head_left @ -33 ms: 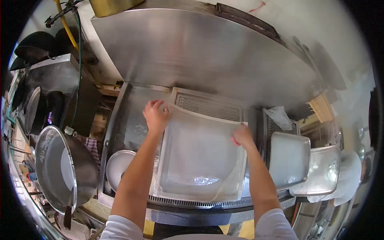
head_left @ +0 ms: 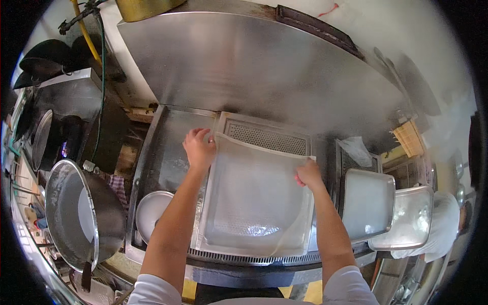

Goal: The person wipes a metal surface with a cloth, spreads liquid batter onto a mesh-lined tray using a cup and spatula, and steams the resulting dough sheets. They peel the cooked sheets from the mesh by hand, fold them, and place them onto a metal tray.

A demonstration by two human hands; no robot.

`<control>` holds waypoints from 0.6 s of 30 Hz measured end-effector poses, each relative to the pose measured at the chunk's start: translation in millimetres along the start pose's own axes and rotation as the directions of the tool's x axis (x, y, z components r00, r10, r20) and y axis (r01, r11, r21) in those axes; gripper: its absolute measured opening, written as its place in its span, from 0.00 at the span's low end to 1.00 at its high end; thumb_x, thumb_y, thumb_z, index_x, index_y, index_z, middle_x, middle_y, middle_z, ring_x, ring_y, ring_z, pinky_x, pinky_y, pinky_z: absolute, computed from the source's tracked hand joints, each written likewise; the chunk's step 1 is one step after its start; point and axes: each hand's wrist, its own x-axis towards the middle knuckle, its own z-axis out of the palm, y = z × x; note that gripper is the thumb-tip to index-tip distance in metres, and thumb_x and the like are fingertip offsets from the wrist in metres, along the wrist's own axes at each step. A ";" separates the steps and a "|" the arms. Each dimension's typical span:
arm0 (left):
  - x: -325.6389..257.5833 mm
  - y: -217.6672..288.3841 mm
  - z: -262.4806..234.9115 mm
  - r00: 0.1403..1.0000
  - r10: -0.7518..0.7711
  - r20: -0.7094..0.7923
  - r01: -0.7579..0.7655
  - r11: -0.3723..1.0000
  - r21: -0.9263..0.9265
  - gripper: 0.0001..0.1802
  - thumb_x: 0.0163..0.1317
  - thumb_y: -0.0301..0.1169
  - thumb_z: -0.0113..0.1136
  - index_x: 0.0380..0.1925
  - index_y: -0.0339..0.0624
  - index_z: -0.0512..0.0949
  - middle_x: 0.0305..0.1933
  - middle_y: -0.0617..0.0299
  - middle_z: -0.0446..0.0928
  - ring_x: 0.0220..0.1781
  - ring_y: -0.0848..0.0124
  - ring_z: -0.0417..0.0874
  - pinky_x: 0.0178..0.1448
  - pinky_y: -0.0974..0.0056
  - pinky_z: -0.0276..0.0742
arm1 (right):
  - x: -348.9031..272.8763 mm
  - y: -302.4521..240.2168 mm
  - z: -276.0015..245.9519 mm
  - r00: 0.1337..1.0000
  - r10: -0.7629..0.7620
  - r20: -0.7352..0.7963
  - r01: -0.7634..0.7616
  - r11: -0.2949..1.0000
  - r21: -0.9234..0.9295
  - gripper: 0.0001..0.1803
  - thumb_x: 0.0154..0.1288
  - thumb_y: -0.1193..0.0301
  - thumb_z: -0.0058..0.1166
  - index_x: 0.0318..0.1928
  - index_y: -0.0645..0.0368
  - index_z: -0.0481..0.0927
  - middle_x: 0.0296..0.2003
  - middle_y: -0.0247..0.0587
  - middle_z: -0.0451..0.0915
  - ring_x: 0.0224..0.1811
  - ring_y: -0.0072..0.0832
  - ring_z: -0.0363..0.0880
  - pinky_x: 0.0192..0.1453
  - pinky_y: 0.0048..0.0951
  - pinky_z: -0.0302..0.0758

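A thin, wet-looking translucent white sheet [head_left: 254, 193] lies over a square framed panel in the middle of the metal counter. Its far edge sags between my two hands. My left hand [head_left: 199, 147] pinches the far left corner, fingers closed. At the far right corner my right hand [head_left: 309, 174] has its fingers closed on the sheet too. Beyond that edge shows the uncovered strip of a perforated metal plate [head_left: 267, 137]. A round metal lid [head_left: 151, 213] lies left of the sheet, partly hidden by my left forearm.
At left stands a large metal pot [head_left: 109, 218] holding white liquid, a dark handle over its rim. To the right are a rectangular metal tray [head_left: 368, 203], a second shiny tray [head_left: 406, 218] and a crumpled plastic bag [head_left: 356, 150]. A person in white [head_left: 441, 229] is beyond the trays. A steel backsplash [head_left: 254, 66] rises behind.
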 end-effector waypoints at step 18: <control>-1.3 2.1 -23.9 0.861 0.336 0.382 -0.440 0.869 0.227 0.30 0.60 0.27 0.61 0.63 0.65 0.82 0.74 0.47 0.70 0.77 0.48 0.66 0.78 0.40 0.60 | -28.3 -156.3 162.1 0.765 -0.395 0.509 -0.217 0.586 0.781 0.35 0.74 0.75 0.52 0.78 0.62 0.59 0.28 0.41 0.81 0.20 0.29 0.78 0.23 0.35 0.75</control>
